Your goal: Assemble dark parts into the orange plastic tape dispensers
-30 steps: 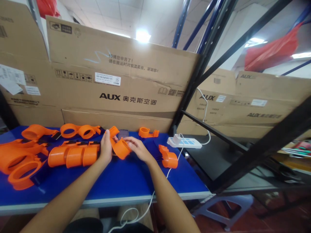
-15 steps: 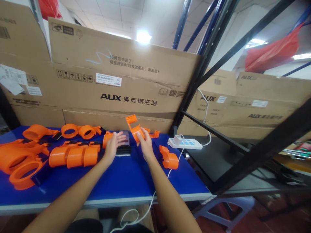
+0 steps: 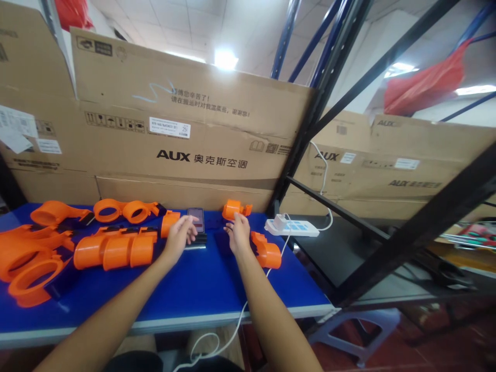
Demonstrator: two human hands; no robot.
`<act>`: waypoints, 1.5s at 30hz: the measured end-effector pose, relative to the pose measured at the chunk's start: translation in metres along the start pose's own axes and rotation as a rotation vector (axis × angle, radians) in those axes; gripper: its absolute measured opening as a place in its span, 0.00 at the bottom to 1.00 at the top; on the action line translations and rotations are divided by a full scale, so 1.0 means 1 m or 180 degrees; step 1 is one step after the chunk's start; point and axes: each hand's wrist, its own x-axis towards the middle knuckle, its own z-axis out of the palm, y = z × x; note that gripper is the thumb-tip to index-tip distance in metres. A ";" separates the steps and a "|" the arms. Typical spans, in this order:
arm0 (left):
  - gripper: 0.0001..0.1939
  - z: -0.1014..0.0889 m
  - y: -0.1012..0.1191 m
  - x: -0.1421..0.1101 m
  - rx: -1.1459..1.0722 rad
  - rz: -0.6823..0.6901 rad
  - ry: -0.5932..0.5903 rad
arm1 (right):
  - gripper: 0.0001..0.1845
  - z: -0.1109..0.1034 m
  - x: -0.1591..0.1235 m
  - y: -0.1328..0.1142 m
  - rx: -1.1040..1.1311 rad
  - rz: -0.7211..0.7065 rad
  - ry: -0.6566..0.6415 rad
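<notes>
My left hand point(image 3: 180, 235) hovers above the blue table point(image 3: 186, 289) with loosely curled fingers and nothing visible in it. Beside it are an orange tape dispenser point(image 3: 167, 224), a phone-like dark slab point(image 3: 196, 216) and some black strips point(image 3: 198, 241). My right hand point(image 3: 237, 233) has its fingers apart and looks free of any object. Just beyond its fingertips lies an orange tape dispenser point(image 3: 232, 208), partly overlapped by the hand; I cannot tell whether they touch. Another orange tape dispenser point(image 3: 268, 253) rests right of my right wrist.
Several orange tape dispensers point(image 3: 114, 252) are grouped on the left of the table. A white power strip point(image 3: 292, 227) sits at the right edge, its white cable point(image 3: 244, 310) crossing the table front. Cardboard point(image 3: 127, 155) stands behind; a black rack post point(image 3: 300, 139) rises at right.
My right hand held an orange tape dispenser up; now the hand is lower and released, with a dispenser on the table just beyond it. My left hand's spread fingers have curled.
</notes>
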 end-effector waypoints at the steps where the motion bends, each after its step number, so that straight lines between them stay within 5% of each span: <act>1: 0.26 0.000 0.000 0.000 0.0005 -0.0012 -0.0018 | 0.17 0.000 0.000 0.001 -0.0021 -0.0012 -0.0056; 12: 0.26 0.003 0.003 -0.002 0.0137 -0.0023 -0.0070 | 0.20 0.006 -0.004 -0.001 -0.0420 -0.0921 -0.0346; 16: 0.21 0.005 0.005 -0.008 0.0567 0.0228 -0.0237 | 0.21 0.013 -0.014 0.000 -0.0646 -0.1084 -0.0833; 21: 0.15 0.015 0.015 -0.026 0.1921 0.1131 -0.0888 | 0.20 0.021 -0.031 -0.003 -0.0600 -0.0918 -0.1501; 25: 0.13 0.016 0.049 -0.032 0.3121 0.2270 -0.1258 | 0.19 0.024 -0.040 -0.008 -0.0580 -0.0754 -0.1767; 28: 0.13 -0.007 0.085 -0.014 0.3734 0.2488 -0.1058 | 0.20 0.028 -0.047 -0.005 -0.0628 -0.0562 -0.2008; 31: 0.18 -0.055 0.112 0.022 0.4412 0.1866 -0.0361 | 0.21 0.035 -0.055 0.005 -0.0683 -0.0306 -0.2102; 34: 0.25 -0.112 0.115 0.055 0.5257 0.1093 -0.0052 | 0.23 0.042 -0.063 0.018 -0.0754 -0.0089 -0.2076; 37: 0.28 -0.155 0.101 0.071 0.5705 0.0524 -0.0172 | 0.24 0.048 -0.067 0.028 -0.0794 0.0073 -0.2145; 40: 0.25 -0.175 0.089 0.075 0.5917 0.0315 -0.0401 | 0.25 0.052 -0.068 0.036 -0.0819 0.0172 -0.2185; 45: 0.23 -0.177 0.090 0.079 0.5817 0.0294 -0.0363 | 0.27 0.062 -0.069 0.047 -0.1029 0.0275 -0.2293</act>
